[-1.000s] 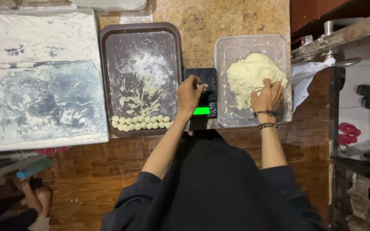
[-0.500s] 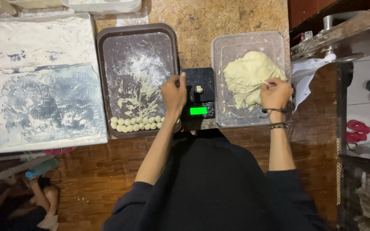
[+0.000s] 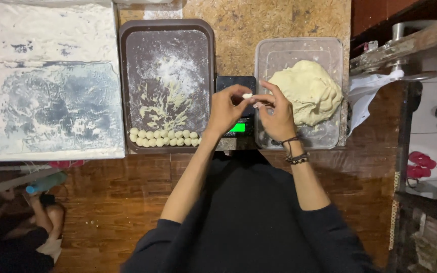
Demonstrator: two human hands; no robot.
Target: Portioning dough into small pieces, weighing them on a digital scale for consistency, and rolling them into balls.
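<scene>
- Both our hands have come together at the centre of the frame: half a second ago the left hand (image 3: 227, 110) was down by the scale and the right hand (image 3: 277, 117) sat at the dough mass, well apart; now their fingertips meet over the scale.
- Between them we pinch a small piece of dough (image 3: 247, 95), pale and barely bigger than a fingertip; both hands grasp it, the left from the left, the right from the right.
- We judge that the piece came off the big mass and is now being shaped or trimmed above the scale, so one more portion is in hand.
- One digital scale (image 3: 237, 106), black with a lit green display, lies just under the hands, mostly hidden by them.
- One clear plastic tub (image 3: 299, 48) sits right of centre, holding one large dough mass (image 3: 307, 91).
- One dark floured tray (image 3: 168, 28) sits left of centre. Along its lower edge lie small dough balls (image 3: 164, 138) in two short rows; we count about nineteen, though the ones nearest our wrist are hard to separate.
- One floured white board (image 3: 46, 81) fills the upper left.
- Two bracelets (image 3: 295, 151) circle our right wrist.
</scene>
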